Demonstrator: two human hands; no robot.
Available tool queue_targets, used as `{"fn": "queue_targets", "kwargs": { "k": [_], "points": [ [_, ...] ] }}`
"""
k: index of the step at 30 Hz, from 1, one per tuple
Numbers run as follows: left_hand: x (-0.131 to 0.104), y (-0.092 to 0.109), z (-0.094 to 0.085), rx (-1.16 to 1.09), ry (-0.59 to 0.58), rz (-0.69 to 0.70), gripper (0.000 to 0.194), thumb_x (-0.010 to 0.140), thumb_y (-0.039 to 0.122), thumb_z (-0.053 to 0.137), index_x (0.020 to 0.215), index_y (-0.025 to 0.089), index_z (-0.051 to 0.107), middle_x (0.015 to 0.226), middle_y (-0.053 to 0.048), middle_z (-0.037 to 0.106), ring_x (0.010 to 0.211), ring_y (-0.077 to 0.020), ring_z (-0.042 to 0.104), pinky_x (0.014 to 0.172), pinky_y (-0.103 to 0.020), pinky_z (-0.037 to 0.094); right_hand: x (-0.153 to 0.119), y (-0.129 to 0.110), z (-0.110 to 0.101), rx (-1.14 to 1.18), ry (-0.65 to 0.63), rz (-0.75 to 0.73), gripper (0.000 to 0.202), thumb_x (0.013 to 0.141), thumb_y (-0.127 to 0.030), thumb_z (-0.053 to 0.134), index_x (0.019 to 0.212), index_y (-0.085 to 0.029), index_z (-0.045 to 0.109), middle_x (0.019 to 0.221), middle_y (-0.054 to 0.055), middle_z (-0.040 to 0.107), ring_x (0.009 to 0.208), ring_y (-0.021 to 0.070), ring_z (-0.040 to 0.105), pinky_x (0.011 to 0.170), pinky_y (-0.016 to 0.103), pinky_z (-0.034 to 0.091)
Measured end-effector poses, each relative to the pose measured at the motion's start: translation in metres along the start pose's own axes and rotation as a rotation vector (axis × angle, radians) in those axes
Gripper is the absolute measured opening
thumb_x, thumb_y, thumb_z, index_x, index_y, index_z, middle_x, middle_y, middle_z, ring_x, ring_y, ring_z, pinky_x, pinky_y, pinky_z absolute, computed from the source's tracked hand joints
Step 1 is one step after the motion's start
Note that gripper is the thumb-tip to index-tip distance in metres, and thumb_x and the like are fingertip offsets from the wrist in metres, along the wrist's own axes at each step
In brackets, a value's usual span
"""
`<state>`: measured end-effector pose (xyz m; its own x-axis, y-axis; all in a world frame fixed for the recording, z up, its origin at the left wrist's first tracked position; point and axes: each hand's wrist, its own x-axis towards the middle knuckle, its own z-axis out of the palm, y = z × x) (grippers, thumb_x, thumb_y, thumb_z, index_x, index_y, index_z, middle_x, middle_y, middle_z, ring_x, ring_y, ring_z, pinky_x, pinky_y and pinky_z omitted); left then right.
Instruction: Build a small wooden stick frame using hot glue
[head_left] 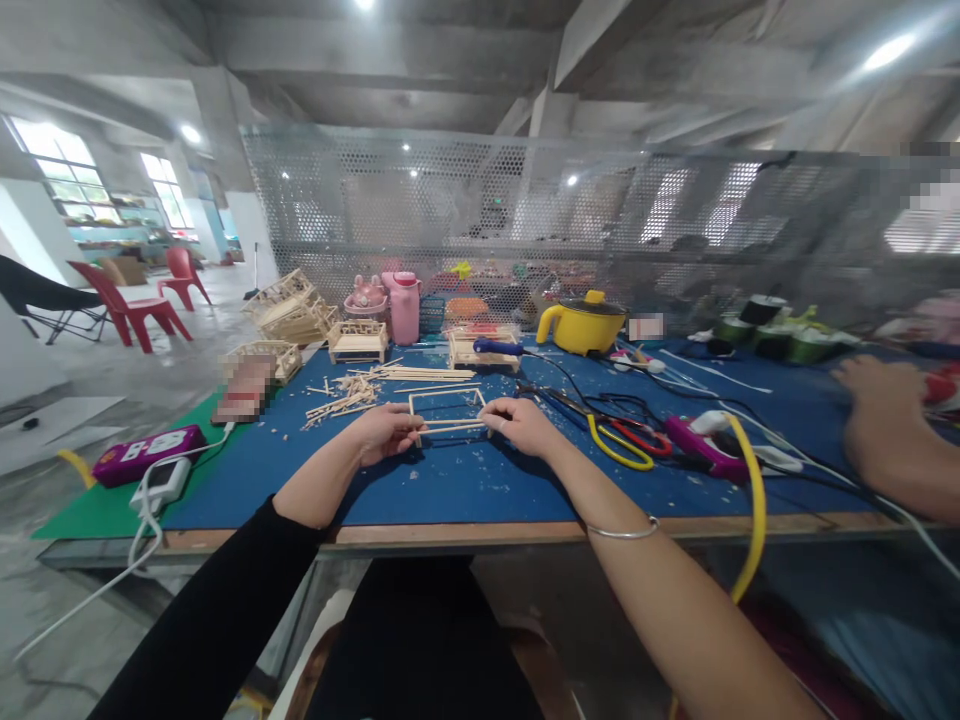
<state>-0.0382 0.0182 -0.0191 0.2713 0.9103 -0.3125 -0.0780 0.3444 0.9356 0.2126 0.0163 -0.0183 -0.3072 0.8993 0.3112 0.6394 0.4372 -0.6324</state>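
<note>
Blue matting (450,480) covers the bench, with loose sticks (352,395) heaped at the left. One end of a stick frame (448,412) is pinched by the left hand (386,432), the other by the right hand (521,425), fingers closed. Assembly seems underway; careful alignment is needed. Scissors (619,440) lie to the right.

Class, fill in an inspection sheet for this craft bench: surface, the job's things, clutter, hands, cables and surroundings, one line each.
Surface: blue mat on a wooden-edged table, littered with wood chips.
Job's things: thin wooden stick held across an open stick frame.
Clutter: loose sticks, finished stick models, yellow pot, scissors, pink bottle.
Hands: left hand and right hand each pinch an end of the stick; another person's hand rests at the right.
Cables: white lead off the left edge; black and white wires at right.
Surroundings: mesh screen, red chairs.
</note>
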Motion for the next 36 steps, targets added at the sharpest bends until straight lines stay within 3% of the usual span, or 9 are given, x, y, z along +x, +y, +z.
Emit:
{"fn": "queue_targets", "kwargs": {
  "k": [5, 11, 14, 18, 25, 30, 36],
  "points": [
    [-0.0022, 0.0017, 0.0013, -0.006, 0.014, -0.050, 0.040, 0.064, 0.007, 0.075, 0.095, 0.018, 0.051, 0.068, 0.000, 0.066, 0.055, -0.0113, 0.066, 0.042, -0.013, 0.048, 0.0008, 0.0026, -0.0015, 0.073, -0.014, 0.037, 0.019, 0.074, -0.024, 0.051, 0.075, -0.017, 0.069, 0.070, 0.001, 0.070, 0.071, 0.0166, 0.061, 0.074, 0.027, 0.044],
    [-0.0023, 0.0014, 0.0014, 0.003, 0.008, -0.044, 0.050, 0.064, 0.005, 0.073, 0.107, 0.019, 0.050, 0.073, -0.001, 0.068, 0.056, -0.0119, 0.068, 0.044, -0.014, 0.050, 0.0030, 0.0084, -0.0042, 0.181, -0.035, 0.117, 0.031, 0.070, -0.020, 0.042, 0.083, -0.014, 0.069, 0.055, 0.000, 0.063, 0.055, 0.0154, 0.057, 0.055, 0.025, 0.043],
    [-0.0022, 0.0010, 0.0012, 0.000, 0.008, -0.045, 0.053, 0.064, 0.005, 0.073, 0.109, 0.019, 0.049, 0.075, -0.001, 0.068, 0.058, -0.0122, 0.068, 0.045, -0.014, 0.050, 0.0015, 0.0078, -0.0062, 0.194, -0.033, 0.120, 0.027, 0.067, -0.019, 0.047, 0.084, -0.016, 0.067, 0.060, 0.000, 0.065, 0.058, 0.0144, 0.058, 0.057, 0.024, 0.043],
    [-0.0032, 0.0016, 0.0017, -0.003, -0.004, -0.045, 0.049, 0.063, 0.005, 0.073, 0.104, 0.019, 0.050, 0.076, -0.001, 0.067, 0.058, -0.0123, 0.068, 0.046, -0.014, 0.051, -0.0015, 0.0043, -0.0082, 0.171, -0.035, 0.085, 0.017, 0.064, -0.024, 0.061, 0.078, -0.017, 0.068, 0.069, 0.000, 0.067, 0.067, 0.0146, 0.059, 0.069, 0.026, 0.045],
    [-0.0027, 0.0030, 0.0033, -0.017, 0.026, -0.042, 0.022, 0.072, 0.012, 0.067, 0.085, 0.017, 0.050, 0.071, -0.002, 0.064, 0.062, -0.0136, 0.069, 0.046, -0.014, 0.052, -0.0001, 0.0064, -0.0071, 0.166, -0.041, 0.071, 0.016, 0.068, -0.025, 0.061, 0.078, -0.016, 0.069, 0.069, 0.002, 0.069, 0.068, 0.0161, 0.061, 0.069, 0.027, 0.047],
    [-0.0035, 0.0015, 0.0032, 0.003, 0.031, -0.009, 0.042, 0.070, 0.005, 0.067, 0.104, 0.018, 0.048, 0.072, 0.001, 0.064, 0.061, -0.0124, 0.069, 0.049, -0.015, 0.053, -0.0001, 0.0061, -0.0071, 0.177, -0.049, 0.078, 0.016, 0.068, -0.026, 0.060, 0.078, -0.016, 0.069, 0.067, 0.002, 0.069, 0.065, 0.0153, 0.061, 0.068, 0.026, 0.047],
    [-0.0020, -0.0016, 0.0038, 0.062, 0.060, 0.081, 0.066, 0.069, 0.008, 0.071, 0.127, 0.015, 0.039, 0.073, -0.001, 0.064, 0.059, -0.0122, 0.068, 0.049, -0.015, 0.052, 0.0000, 0.0067, -0.0073, 0.169, -0.047, 0.097, 0.022, 0.070, -0.028, 0.056, 0.081, -0.015, 0.070, 0.066, 0.003, 0.069, 0.061, 0.0149, 0.060, 0.062, 0.026, 0.046]
  ]
}}
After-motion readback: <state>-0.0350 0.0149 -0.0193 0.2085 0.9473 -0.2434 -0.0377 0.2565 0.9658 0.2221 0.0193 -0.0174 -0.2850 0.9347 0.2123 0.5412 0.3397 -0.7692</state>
